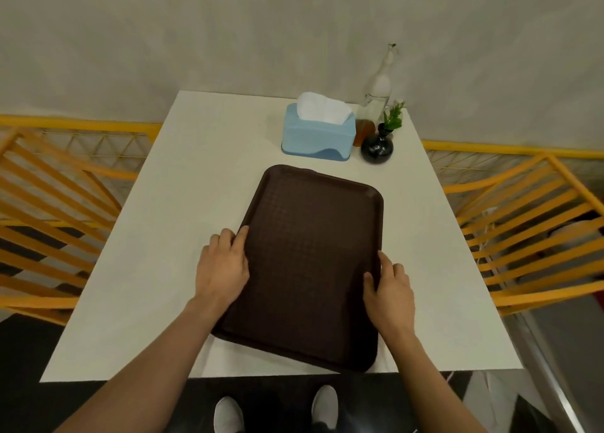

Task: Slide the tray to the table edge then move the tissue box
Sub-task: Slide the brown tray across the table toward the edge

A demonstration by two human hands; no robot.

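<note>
Gripping the dark brown tray (pixel 310 262) by its long sides: left hand (pixel 224 269) closed over the left rim, right hand (pixel 390 289) closed over the right rim. Lay skewed on the white table (pixel 157 236), near corner almost at the near edge, so the slide looked nearly done. Called next for squaring up, letting go and reaching far. Stood beyond, untouched, the blue tissue box (pixel 318 135), just beside a black vase (pixel 376 146) and a glass bottle (pixel 379 89).
</note>
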